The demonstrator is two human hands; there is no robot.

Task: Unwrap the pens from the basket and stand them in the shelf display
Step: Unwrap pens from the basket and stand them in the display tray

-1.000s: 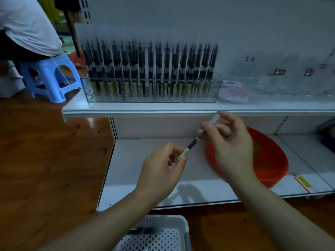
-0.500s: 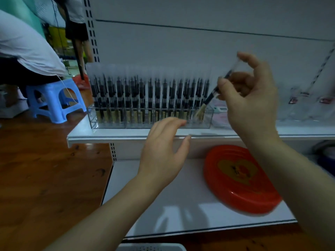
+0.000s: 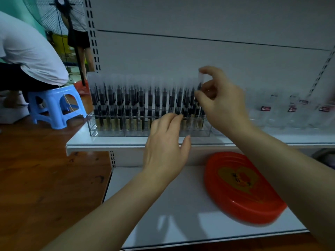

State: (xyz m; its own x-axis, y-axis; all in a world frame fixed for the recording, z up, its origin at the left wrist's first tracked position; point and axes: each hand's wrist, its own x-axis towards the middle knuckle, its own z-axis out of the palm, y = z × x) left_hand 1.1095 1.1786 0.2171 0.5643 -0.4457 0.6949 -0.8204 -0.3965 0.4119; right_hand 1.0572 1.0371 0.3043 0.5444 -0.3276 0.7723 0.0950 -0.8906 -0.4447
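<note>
Hidden and cut-off parts at the pen display

The right hand (image 3: 220,98) covers the display (image 3: 150,132)'s right end and most of its pen (image 3: 200,82); the seated person (image 3: 27,57) is cropped, and the labels (image 3: 265,108) look blurred.

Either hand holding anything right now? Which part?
Right hand pinches a pen by its upper end, at the right end of the clear display tray. Left hand holds nothing, fingers at the tray.

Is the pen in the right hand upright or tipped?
Upright. The pen stands about vertical in the right hand's pinch, clear end up, parallel to the pens at the display rack's right end.
</note>
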